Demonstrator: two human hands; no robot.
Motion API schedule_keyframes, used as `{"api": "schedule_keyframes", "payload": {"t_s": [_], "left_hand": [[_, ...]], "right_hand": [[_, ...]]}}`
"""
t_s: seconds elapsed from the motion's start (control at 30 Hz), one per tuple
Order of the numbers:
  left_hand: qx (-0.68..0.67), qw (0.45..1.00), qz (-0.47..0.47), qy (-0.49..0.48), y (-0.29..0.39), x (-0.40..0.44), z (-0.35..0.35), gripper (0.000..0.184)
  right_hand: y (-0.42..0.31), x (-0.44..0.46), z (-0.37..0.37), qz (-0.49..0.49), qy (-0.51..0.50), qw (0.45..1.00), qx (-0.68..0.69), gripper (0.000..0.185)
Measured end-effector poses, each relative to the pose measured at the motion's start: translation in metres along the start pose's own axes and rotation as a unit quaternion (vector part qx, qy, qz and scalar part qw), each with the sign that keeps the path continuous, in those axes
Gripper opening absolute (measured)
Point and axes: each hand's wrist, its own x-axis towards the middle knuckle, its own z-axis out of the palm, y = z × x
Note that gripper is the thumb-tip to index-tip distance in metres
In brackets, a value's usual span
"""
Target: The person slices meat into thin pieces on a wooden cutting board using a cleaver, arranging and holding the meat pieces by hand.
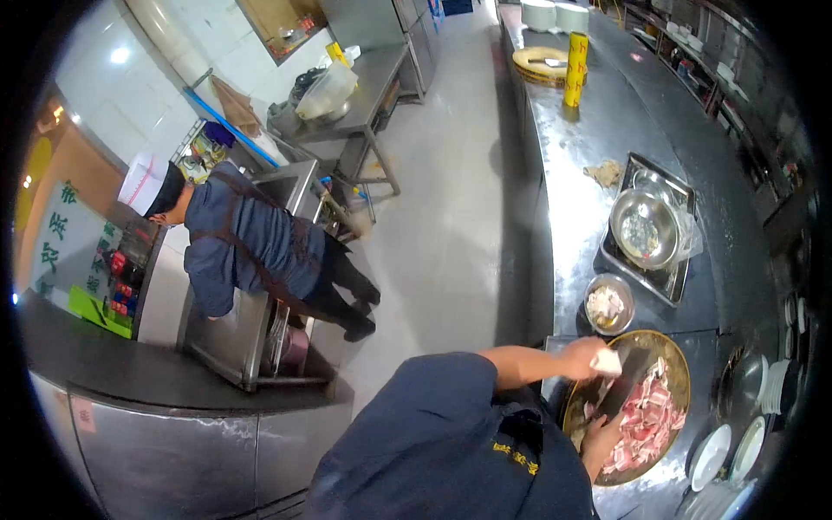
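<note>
My left hand (586,358) is closed around a small whitish piece (607,362), perhaps fat or cloth; I cannot tell which. Below it, my right hand (600,439) grips a cleaver, whose broad dark blade (626,383) slants up across the round chopping board (683,360). A heap of sliced red-and-white raw meat (648,425) covers the board's right side, against the blade. The cleaver's handle is hidden by my fingers. Just beyond the board stands a metal bowl (609,323) with pale pieces in it (604,305).
A steel tray (685,282) bears a larger metal bowl (646,230). A yellow roll (575,69) stands near another round board (529,68) farther up the counter. White plates (711,455) lie at right. A co-worker (260,247) in a white hat leans over a steel table at left.
</note>
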Motion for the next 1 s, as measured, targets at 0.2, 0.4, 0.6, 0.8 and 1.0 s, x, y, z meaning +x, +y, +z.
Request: {"api": "schedule_keyframes", "payload": {"t_s": [0.2,0.4,0.6,0.8,1.0], "left_hand": [[-0.026,0.994,-0.059,0.085,0.004,-0.027,-0.008,0.054],[0.023,0.996,-0.033,0.08,0.008,-0.031,-0.005,0.051],[0.096,0.994,-0.053,-0.001,0.031,-0.033,-0.029,0.056],[0.155,0.979,0.126,0.034,-0.018,-0.046,-0.007,0.059],[0.109,0.988,0.105,0.02,-0.008,-0.043,-0.01,0.057]], "right_hand": [[0.024,-0.018,0.014,-0.073,-0.008,0.997,-0.012,0.051],[0.07,-0.001,0.023,-0.102,-0.012,0.995,0.011,0.057],[0.001,0.003,-0.029,0.065,-0.117,0.991,0.026,0.052],[0.013,-0.022,-0.039,-0.012,-0.016,0.999,0.04,0.039],[0.009,-0.042,-0.034,-0.054,-0.07,0.995,-0.042,0.015]]}}
